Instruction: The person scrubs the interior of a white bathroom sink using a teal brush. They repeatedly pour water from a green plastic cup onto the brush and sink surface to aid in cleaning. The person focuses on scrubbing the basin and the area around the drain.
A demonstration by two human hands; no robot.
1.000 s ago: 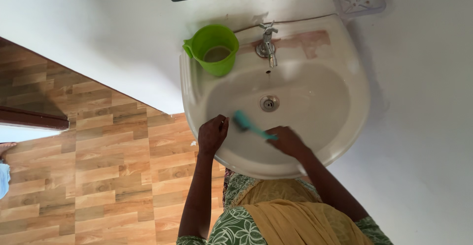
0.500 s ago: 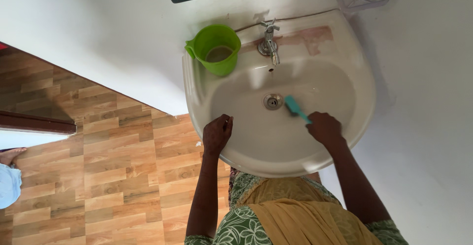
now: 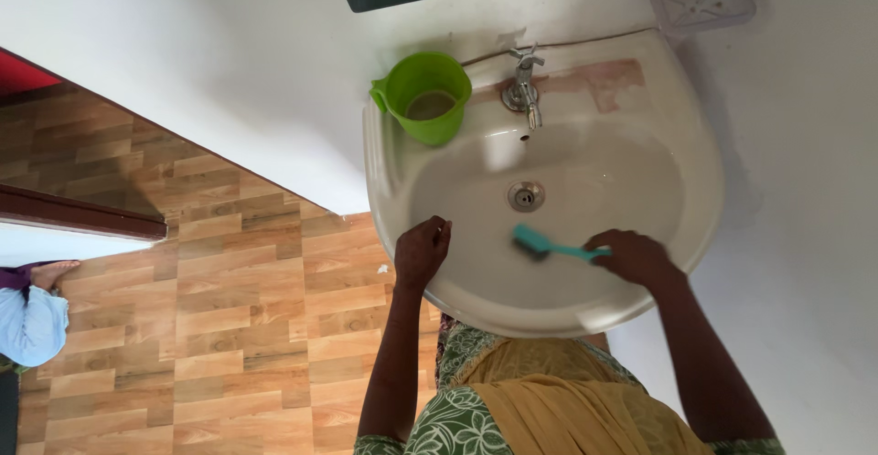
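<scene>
Now the teal plastic scrubbing brush (image 3: pixel 538 243) has swung back from beside the round metal drain (image 3: pixel 525 196) to the basin floor just below it, so scrubbing of the white ceramic washbasin (image 3: pixel 677 107) carries on; the right hand (image 3: pixel 633 256) clenches its handle, and the left hand (image 3: pixel 421 252) curls over the near rim.

We see a teal brush (image 3: pixel 547 246) in a cream-white sink (image 3: pixel 695 190), a lime green mug (image 3: pixel 426 98), a wood-grain brown floor (image 3: pixel 229 309), and, blurred, perhaps a pinkish stain (image 3: pixel 604 80).
</scene>
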